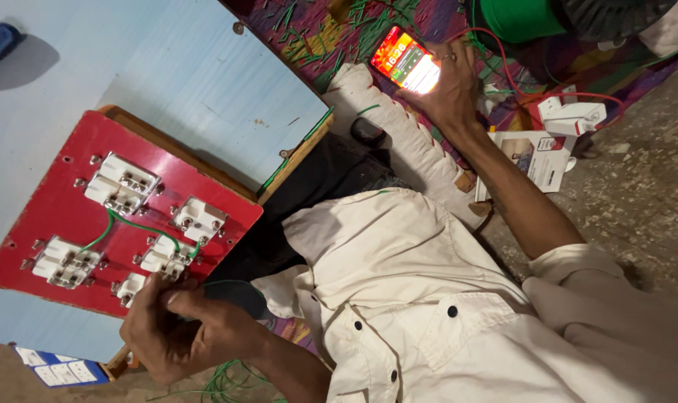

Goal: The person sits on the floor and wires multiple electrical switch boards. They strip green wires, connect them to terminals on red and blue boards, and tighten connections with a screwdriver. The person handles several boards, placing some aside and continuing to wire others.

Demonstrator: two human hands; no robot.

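Observation:
A red switch board (63,190) in a wooden frame leans against a pale blue surface, its back facing me, with several white switch bodies (121,183) joined by green wires (141,224). My left hand (178,328) is closed on the board's lower edge beside the lowest switch, and loose green wire (219,382) trails below it. My right hand (451,89) reaches out and holds a lit phone (406,61) over a patterned cloth. My white shirt and dark trousers fill the middle.
Cut green wire bits (316,41) litter the patterned cloth. A white plug adapter (570,116) with red wire and a small white box (536,160) lie near the concrete floor (645,194). A white-and-blue switch plate (55,369) sits at the bottom left. A green spool (518,19) is at the top.

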